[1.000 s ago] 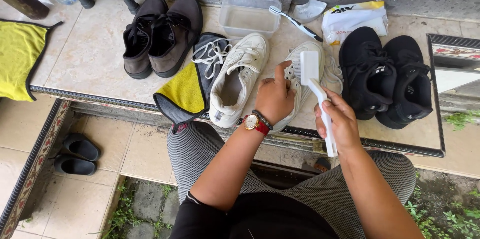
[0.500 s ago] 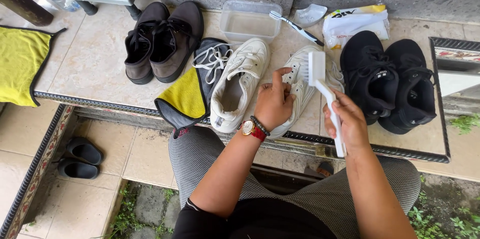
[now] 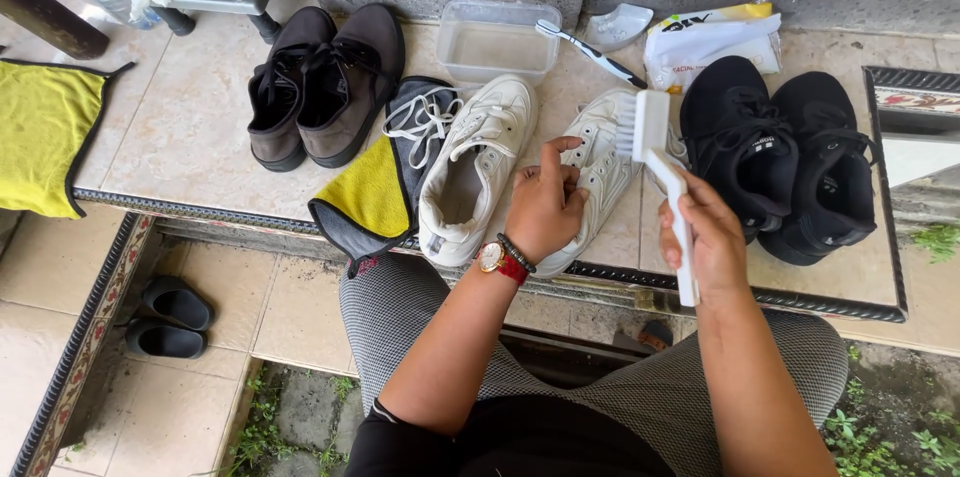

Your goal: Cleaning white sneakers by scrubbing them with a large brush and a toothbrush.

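Our left hand (image 3: 545, 207) rested on the right white sneaker (image 3: 600, 167), gripping its near end, forefinger raised. Our right hand (image 3: 705, 237) was clamped around the handle of a white scrub brush (image 3: 655, 157), its bristles just beside the sneaker's right side. That sneaker lay on the tiled counter (image 3: 190, 127), between its white mate (image 3: 475, 167) and black shoes (image 3: 780, 157).

We see a white sneaker (image 3: 603, 162) lying on the tiled ledge, toe toward the far side, its near part hidden, just right of its white twin (image 3: 475, 172); a white long-handled brush (image 3: 660, 172) stands tilted over its right edge, bristles facing left
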